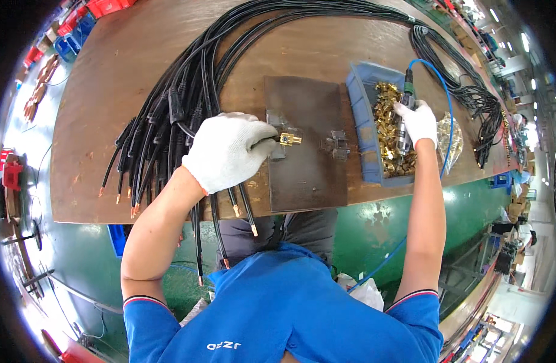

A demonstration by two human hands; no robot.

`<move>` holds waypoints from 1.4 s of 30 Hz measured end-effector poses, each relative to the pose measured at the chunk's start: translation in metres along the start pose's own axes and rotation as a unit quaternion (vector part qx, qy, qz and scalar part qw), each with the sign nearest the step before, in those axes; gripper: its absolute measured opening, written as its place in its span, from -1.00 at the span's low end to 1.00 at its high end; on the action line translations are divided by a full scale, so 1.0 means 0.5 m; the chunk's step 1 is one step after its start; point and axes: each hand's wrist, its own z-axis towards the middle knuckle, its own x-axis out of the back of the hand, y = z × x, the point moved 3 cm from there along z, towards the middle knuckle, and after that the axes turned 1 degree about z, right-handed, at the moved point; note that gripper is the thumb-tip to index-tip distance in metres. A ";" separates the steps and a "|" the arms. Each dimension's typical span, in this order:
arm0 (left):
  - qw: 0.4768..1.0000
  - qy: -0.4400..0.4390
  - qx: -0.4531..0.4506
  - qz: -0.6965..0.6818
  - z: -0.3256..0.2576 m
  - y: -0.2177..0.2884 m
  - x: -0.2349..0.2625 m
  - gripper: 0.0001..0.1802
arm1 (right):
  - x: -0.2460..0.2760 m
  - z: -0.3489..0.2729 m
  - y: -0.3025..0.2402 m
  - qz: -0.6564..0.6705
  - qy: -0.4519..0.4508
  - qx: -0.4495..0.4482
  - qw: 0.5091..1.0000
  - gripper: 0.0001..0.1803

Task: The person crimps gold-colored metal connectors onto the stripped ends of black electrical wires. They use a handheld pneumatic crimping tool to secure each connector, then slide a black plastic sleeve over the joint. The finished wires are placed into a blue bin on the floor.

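My left hand (226, 151), in a white glove, is closed in a pinch on a black cable (186, 129) that runs behind the hand. At its fingertips a brass terminal (290, 139) sits at the cable's end, over the left metal fixture (278, 118) on a dark plate (308, 181). My gloved right hand (419, 124) is wrapped around a power screwdriver (403, 139) with a green collar and blue hose. The screwdriver stands upright over a blue bin (364, 124) of brass terminals (387, 115). Its tip is hard to make out among them.
A thick bundle of black cables (199, 66) with bare copper ends covers the table's left part, some hanging over the front edge. More coiled cables (477, 100) lie at the right. Beside the bin are a clear plastic bag (452, 142) and the blue hose (445, 91). A second fixture (336, 145) sits on the plate.
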 end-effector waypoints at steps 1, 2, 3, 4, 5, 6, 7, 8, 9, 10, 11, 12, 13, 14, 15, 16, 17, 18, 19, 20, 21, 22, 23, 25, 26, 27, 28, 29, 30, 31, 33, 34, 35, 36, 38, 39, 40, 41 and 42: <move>1.000 0.002 0.003 -0.004 0.002 0.001 0.001 -0.83 | 0.008 -0.012 -0.017 -0.083 0.021 0.007 0.996 -0.40; 1.000 0.004 0.005 -0.009 0.004 0.002 0.001 -0.83 | 0.013 -0.030 -0.035 -0.093 0.100 0.067 0.988 -0.42; 1.000 0.007 0.008 -0.013 0.005 0.004 0.002 -0.83 | 0.013 -0.054 -0.055 -0.101 0.180 0.127 0.970 -0.44; 1.000 0.007 0.012 -0.008 0.008 0.006 0.002 -0.83 | 0.013 -0.084 -0.082 -0.108 0.257 0.186 0.942 -0.46; 1.000 0.006 0.014 -0.005 0.011 0.009 0.002 -0.83 | 0.012 -0.125 -0.123 -0.005 0.229 0.195 0.954 -0.56; 1.000 0.003 0.014 -0.004 0.017 0.013 0.000 -0.83 | 0.002 -0.165 -0.155 0.112 0.174 0.247 0.947 -0.58; 1.000 0.001 0.004 0.001 0.024 0.020 0.000 -0.83 | -0.023 -0.195 -0.172 0.230 0.071 0.269 0.932 -0.65; 1.000 -0.001 -0.001 0.008 0.026 0.021 0.000 -0.83 | -0.043 -0.240 -0.214 0.341 -0.106 0.198 0.913 -0.67; 1.000 -0.002 -0.005 0.015 0.027 0.023 -0.001 -0.83 | -0.051 -0.279 -0.258 0.371 -0.166 0.244 0.880 -0.67; 1.000 0.004 -0.008 0.012 0.028 0.028 0.001 -0.83 | -0.087 -0.312 -0.273 0.451 -0.247 0.204 0.833 -0.70; 1.000 0.012 -0.007 0.008 0.027 0.030 0.001 -0.82 | -0.093 -0.334 -0.296 0.423 -0.293 0.184 0.837 -0.74; 1.000 0.022 -0.009 0.004 0.028 0.033 0.000 -0.82 | -0.114 -0.339 -0.292 0.434 -0.273 0.199 0.835 -0.75; 1.000 0.018 -0.008 0.005 0.028 0.031 -0.005 -0.81 | -0.130 -0.343 -0.289 0.445 -0.253 0.215 0.832 -0.76; 1.000 0.013 -0.007 0.006 0.027 0.027 -0.012 -0.79 | -0.133 -0.343 -0.283 0.447 -0.240 0.217 0.834 -0.77; 1.000 0.012 -0.003 0.009 0.024 0.024 -0.015 -0.78 | -0.130 -0.344 -0.286 0.448 -0.230 0.223 0.835 -0.77; 1.000 0.019 -0.016 0.001 0.020 0.023 -0.015 -0.77 | -0.128 -0.345 -0.287 0.449 -0.219 0.229 0.836 -0.77; 0.999 0.027 -0.028 -0.006 0.017 0.022 -0.015 -0.76 | -0.129 -0.347 -0.284 0.473 -0.254 0.197 0.820 -0.76; 0.998 0.033 -0.045 -0.015 0.019 0.024 -0.017 -0.76 | -0.129 -0.347 -0.275 0.495 -0.284 0.163 0.805 -0.76; 0.998 0.035 -0.059 0.016 0.019 0.030 -0.014 -0.76 | -0.131 -0.347 -0.268 0.516 -0.313 0.128 0.787 -0.75; 0.996 0.036 -0.073 0.047 0.020 0.041 -0.006 -0.76 | -0.141 -0.345 -0.264 0.541 -0.320 0.125 0.767 -0.73; 0.992 0.036 -0.087 0.079 0.018 0.051 -0.002 -0.76 | -0.142 -0.345 -0.264 0.548 -0.330 0.109 0.761 -0.73; 0.988 0.070 -0.099 0.095 0.015 0.058 -0.005 -0.77 | -0.140 -0.345 -0.263 0.555 -0.339 0.093 0.754 -0.72; 0.989 0.059 -0.091 0.099 0.013 0.060 -0.009 -0.75 | -0.138 -0.345 -0.262 0.561 -0.348 0.077 0.747 -0.72; 0.990 0.036 -0.075 0.114 0.009 0.059 -0.006 -0.72 | -0.133 -0.346 -0.267 0.550 -0.342 0.078 0.758 -0.71; 0.991 0.052 -0.075 0.103 0.006 0.059 -0.004 -0.69 | -0.129 -0.347 -0.269 0.545 -0.338 0.079 0.763 -0.71; 0.990 0.065 -0.077 0.096 0.008 0.059 0.004 -0.67 | -0.124 -0.342 -0.274 0.521 -0.307 0.107 0.790 -0.71; 0.990 0.077 -0.078 0.090 0.011 0.063 0.016 -0.65 | -0.115 -0.337 -0.278 0.495 -0.273 0.134 0.814 -0.70; 0.992 0.055 -0.069 0.089 0.008 0.060 0.045 -0.60 | -0.102 -0.330 -0.281 0.469 -0.239 0.159 0.835 -0.70; 0.991 0.076 -0.066 0.088 0.008 0.051 0.081 -0.61 | -0.084 -0.320 -0.281 0.500 -0.255 0.106 0.821 -0.68; 0.989 0.097 -0.065 0.091 0.005 0.036 0.118 -0.62 | -0.072 -0.308 -0.281 0.548 -0.255 0.078 0.793 -0.65; 0.984 0.110 0.029 0.140 -0.017 -0.020 0.162 -0.56 | -0.047 -0.283 -0.277 0.555 -0.241 0.072 0.793 -0.64; 0.980 0.080 0.055 0.174 -0.025 -0.047 0.172 -0.51 | -0.037 -0.275 -0.277 0.572 -0.236 0.073 0.782 -0.64; 0.973 0.051 0.082 0.208 -0.030 -0.068 0.176 -0.47 | -0.030 -0.269 -0.276 0.588 -0.231 0.073 0.772 -0.63; 0.974 0.035 0.079 0.211 -0.034 -0.079 0.172 -0.43 | -0.030 -0.264 -0.275 0.600 -0.236 0.078 0.761 -0.64; 0.975 0.013 0.059 0.214 -0.032 -0.085 0.158 -0.34 | -0.021 -0.262 -0.281 0.611 -0.237 0.075 0.752 -0.64; 0.979 0.000 0.062 0.196 -0.025 -0.075 0.149 -0.31 | -0.017 -0.265 -0.280 0.615 -0.236 0.070 0.749 -0.64; 0.980 -0.003 0.042 0.194 -0.017 -0.078 0.141 -0.35 | -0.010 -0.268 -0.285 0.616 -0.243 0.072 0.746 -0.66; 0.981 -0.006 0.022 0.192 -0.011 -0.085 0.134 -0.39 | -0.005 -0.272 -0.288 0.621 -0.241 0.070 0.742 -0.66; 0.984 0.000 0.005 0.178 -0.010 -0.089 0.125 -0.42 | -0.001 -0.275 -0.287 0.625 -0.237 0.068 0.740 -0.66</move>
